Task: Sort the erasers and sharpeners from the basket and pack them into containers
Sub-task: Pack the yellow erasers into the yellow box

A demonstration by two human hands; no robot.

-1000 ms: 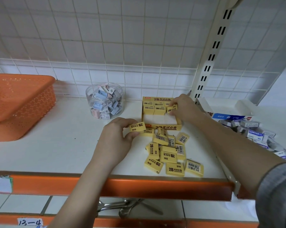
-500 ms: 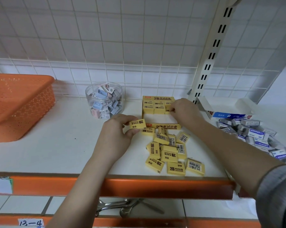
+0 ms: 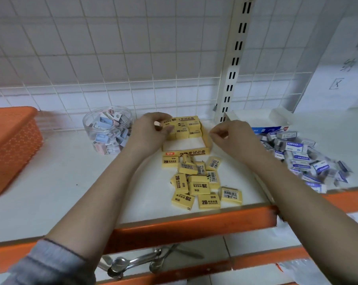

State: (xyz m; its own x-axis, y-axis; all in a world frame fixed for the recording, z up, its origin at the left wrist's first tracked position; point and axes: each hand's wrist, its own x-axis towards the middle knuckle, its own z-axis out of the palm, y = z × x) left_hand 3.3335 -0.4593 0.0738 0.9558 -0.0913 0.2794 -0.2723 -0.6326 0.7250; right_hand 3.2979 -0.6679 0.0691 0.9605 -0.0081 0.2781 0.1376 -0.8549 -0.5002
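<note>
Against the shelf's back edge, the yellow box (image 3: 186,150) holds rows of erasers; the left hand (image 3: 151,130) pinches one yellow eraser (image 3: 167,124) over its rear-left corner. Beside the box's right wall, the right hand (image 3: 233,136) hangs loosely curled, holding nothing. Loose yellow erasers (image 3: 198,182) lie toward the front edge.

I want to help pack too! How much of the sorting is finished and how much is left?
Done: the orange basket looks emptied, sharpeners fill the clear jar, and the yellow box has its back rows filled. In hand: the left hand places a yellow eraser; the right hand holds nothing. Left: loose yellow erasers, the blue-and-white pile.
</note>
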